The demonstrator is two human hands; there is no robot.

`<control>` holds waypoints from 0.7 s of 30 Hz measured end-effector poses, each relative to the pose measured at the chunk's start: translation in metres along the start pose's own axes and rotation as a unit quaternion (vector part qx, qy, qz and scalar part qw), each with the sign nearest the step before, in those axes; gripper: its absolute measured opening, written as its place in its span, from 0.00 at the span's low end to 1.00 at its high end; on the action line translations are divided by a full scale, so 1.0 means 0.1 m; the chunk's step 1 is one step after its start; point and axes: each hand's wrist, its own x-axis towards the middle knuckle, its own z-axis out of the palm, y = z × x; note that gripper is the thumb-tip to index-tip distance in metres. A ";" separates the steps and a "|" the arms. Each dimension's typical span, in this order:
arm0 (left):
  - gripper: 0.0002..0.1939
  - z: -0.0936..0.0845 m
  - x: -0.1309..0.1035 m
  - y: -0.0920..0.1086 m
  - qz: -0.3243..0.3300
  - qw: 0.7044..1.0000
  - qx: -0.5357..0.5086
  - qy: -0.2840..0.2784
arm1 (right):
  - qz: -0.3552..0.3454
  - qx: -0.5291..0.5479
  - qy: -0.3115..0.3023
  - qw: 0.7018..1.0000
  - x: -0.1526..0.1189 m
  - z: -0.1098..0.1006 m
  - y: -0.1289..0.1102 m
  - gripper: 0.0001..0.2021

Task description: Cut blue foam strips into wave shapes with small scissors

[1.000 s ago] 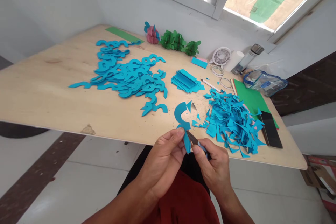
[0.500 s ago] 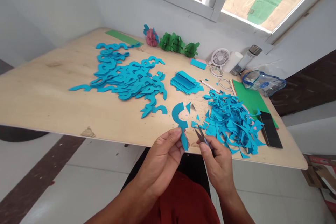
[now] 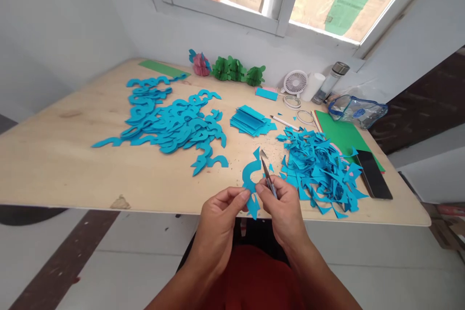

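Between the thumb and fingers of my left hand (image 3: 225, 213) is a curved blue paper cutout (image 3: 249, 174), held above the table's front edge. My right hand (image 3: 285, 206) is closed around a pair of scissors (image 3: 267, 174). The blades look closed and point away from me, just right of the cutout. My right thumb and fingertips come up against the cutout's lower right side; whether they pinch it is hard to tell. Beyond it on the table lie small loose paper scraps.
A spread of wavy blue cutouts (image 3: 181, 121) lies left on the table (image 3: 72, 164). Folded blue paper (image 3: 250, 120) sits mid-table. A scrap heap (image 3: 319, 164), phone (image 3: 374, 174) and clear pouch (image 3: 358, 111) are right. A small fan (image 3: 295, 83) and bottle (image 3: 331, 82) stand behind.
My right hand has moved left with the scissors, up to the cutout. The scissor blades have come together. The cutout has turned slightly in my left hand, and the view has shifted.
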 end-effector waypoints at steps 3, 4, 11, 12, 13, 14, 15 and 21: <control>0.11 0.01 0.02 0.01 -0.016 1.000 0.013 -0.010 | 0.006 -0.001 0.022 1.000 0.01 0.02 0.04 0.11; 0.11 0.01 0.02 0.01 -0.023 0.999 0.017 -0.017 | 0.008 -0.003 0.028 1.000 0.01 0.02 0.05 0.10; 0.11 -0.05 0.07 0.05 -0.040 0.989 0.114 -0.084 | 0.015 0.015 0.077 0.997 0.07 0.04 0.15 0.12; 0.10 -0.08 0.08 0.06 -0.053 0.983 0.138 -0.109 | 0.012 0.020 0.086 0.996 0.09 0.04 0.16 0.12; 0.09 -0.11 0.10 0.08 -0.062 0.976 0.161 -0.130 | 0.011 0.025 0.096 0.995 0.11 0.03 0.17 0.12; 0.07 -0.15 0.12 0.10 -0.062 0.972 0.179 -0.140 | 0.010 0.030 0.105 0.994 0.12 0.02 0.18 0.12; 0.05 -0.18 0.13 0.12 -0.055 0.971 0.191 -0.133 | 0.012 0.032 0.110 0.993 0.14 0.02 0.18 0.13; 0.11 -0.25 0.23 0.32 0.013 0.982 0.185 -0.029 | 0.037 -0.010 0.039 0.999 0.20 0.13 0.18 0.11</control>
